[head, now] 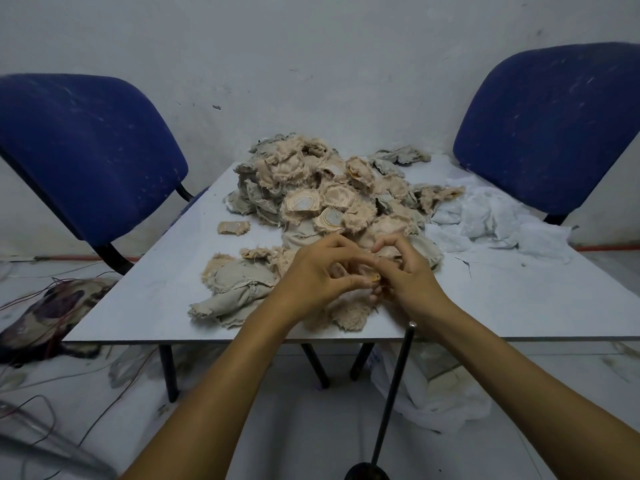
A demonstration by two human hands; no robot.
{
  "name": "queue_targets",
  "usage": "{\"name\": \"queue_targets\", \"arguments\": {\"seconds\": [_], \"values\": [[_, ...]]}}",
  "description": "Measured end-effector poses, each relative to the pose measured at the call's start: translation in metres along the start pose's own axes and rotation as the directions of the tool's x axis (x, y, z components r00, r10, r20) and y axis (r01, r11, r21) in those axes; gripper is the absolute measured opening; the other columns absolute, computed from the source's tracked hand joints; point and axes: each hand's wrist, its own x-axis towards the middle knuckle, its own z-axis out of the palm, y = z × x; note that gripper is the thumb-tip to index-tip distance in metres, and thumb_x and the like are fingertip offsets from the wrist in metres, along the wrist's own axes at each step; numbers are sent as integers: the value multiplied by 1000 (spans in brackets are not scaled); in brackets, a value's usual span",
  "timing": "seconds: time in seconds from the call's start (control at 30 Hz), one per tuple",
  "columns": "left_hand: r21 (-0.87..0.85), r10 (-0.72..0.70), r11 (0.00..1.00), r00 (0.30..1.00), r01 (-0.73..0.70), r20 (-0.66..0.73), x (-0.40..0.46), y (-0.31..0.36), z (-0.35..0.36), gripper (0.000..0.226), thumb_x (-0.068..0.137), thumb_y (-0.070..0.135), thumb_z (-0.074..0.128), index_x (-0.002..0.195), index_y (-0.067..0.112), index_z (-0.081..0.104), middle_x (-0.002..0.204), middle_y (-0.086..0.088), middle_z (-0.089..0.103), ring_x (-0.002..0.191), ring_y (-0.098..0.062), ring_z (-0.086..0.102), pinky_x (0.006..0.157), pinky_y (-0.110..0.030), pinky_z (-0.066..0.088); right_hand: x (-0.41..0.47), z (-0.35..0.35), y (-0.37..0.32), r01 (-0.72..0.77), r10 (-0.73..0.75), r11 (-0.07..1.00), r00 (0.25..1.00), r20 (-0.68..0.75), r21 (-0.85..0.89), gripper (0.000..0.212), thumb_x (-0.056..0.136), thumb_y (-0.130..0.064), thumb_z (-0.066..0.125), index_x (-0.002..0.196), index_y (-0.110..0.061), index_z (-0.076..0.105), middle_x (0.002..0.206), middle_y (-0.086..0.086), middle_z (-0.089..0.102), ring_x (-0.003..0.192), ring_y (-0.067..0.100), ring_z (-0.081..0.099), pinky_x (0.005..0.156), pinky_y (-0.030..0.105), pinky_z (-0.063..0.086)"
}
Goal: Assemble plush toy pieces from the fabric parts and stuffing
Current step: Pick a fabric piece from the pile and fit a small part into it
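Both hands [363, 271] pinch one small fabric piece [374, 278] together.

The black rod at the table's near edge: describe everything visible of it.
The black rod is thin, straight and dark, apparently metal, with a small pale tip at its top end. It stands tilted, its top leaning right against or just before the table edge, below the right hand. Its lower end meets a dark rounded base at the picture's bottom edge. Neither hand touches it.

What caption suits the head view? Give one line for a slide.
Both hands, left hand and right hand, pinch a small fabric piece before the heap of plush parts on the table.
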Motion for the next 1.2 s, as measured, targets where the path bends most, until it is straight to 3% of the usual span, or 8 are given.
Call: {"name": "queue_targets", "arguments": {"seconds": [0.1,0.2,0.37,0.57,0.77,0.9,1.07,1.2], "values": [[70,33,997,999,-31,-33,0,-1,1,9,77,16,82,85,15,77,95,2,66,81,-8,64,67,-16,50,1,0,1,-41,40,999,999,30,29,20,100,0,43,95,-14,56,55,5,55,50,17,55,48,28,53],[9,-81,997,991,83,-109,1,-5,4,12,79,14,80,74,20,70,85,3,65,68,-5,61,63,-15,48,1,-1,0,-96,87,991,991,100,88,29,102,-5,43,88,-19,63,60,5,59,55,15,57,52,27,54],[-302,-359,907,915,294,-185,5,-3,8,13,92,15,68,79,18,66,63,10,66,52,-1,58,50,-17,45,-2,-6,0,-52,28,995,963,270,83,10,92,-25,63,100,-21,66,77,3,62,70,19,62,63,29,56],[-617,-557,692,821,375,-125,8,-4,11,16,98,18,60,84,10,61,59,-8,48,41,-10,41,36,-21,35,-2,-1,3,37,-7,990,975,222,-134,15,91,-2,67,103,-11,62,69,-2,62,62,13,61,55,22,52],[-691,-490,565,857,451,159,5,-2,4,26,82,34,68,88,9,68,54,2,55,48,-9,48,38,-18,36,0,-10,3,112,-89,976,988,130,-186,6,92,-9,68,97,-10,70,82,9,61,68,10,58,57,19,50],[-678,-360,539,865,499,350,3,0,-3,19,83,19,73,97,11,63,76,-5,58,58,-12,51,44,-20,40,-2,-13,1,-5,12,998,993,113,-60,19,81,-28,74,93,-14,73,78,12,59,65,13,56,54,22,51],[-652,-292,569,864,501,410,2,0,-12,19,80,10,70,97,12,63,75,-1,59,63,-13,54,49,-21,45,-4,-10,-1,-66,65,998,987,145,-1,12,91,-18,67,89,-9,74,68,3,57,57,9,55,51,23,51],[-625,-280,635,889,454,361,2,-2,-11,21,72,17,81,87,15,66,83,-2,61,79,-14,59,74,-29,53,-5,-5,-4,-81,84,996,977,195,-21,32,93,-12,55,67,-23,71,60,-5,52,54,8,50,51,26,48]]}}
